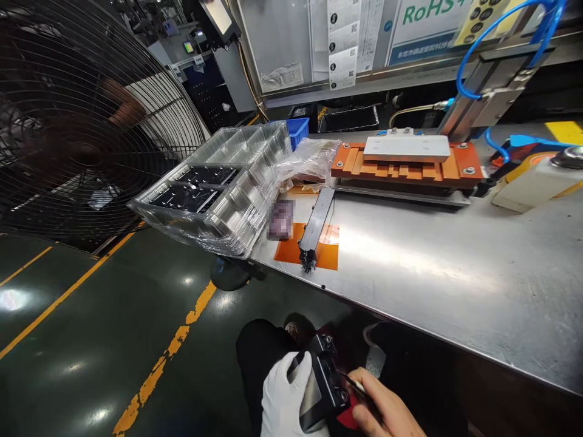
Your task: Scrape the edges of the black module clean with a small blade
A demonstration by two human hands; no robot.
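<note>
Low over my lap, my left hand (285,391), in a white glove, grips a black plastic housing (324,382) with round fittings along its side and a paler flat face. Close beside it, my bare right hand (385,406) closes around a slim dark hand tool (362,394). The tool's tip points at the housing's right side; its exact kind cannot be made out, nor whether it touches. Something red (348,416) shows between the housing and my right hand.
The metal bench (432,261) holds a long dark bar (317,220) on an orange sheet (330,257) and an orange fixture (405,167). Wrapped clear trays (228,212) with black parts overhang its left end. A large fan (86,145) stands left, a person's arm (125,103) behind it.
</note>
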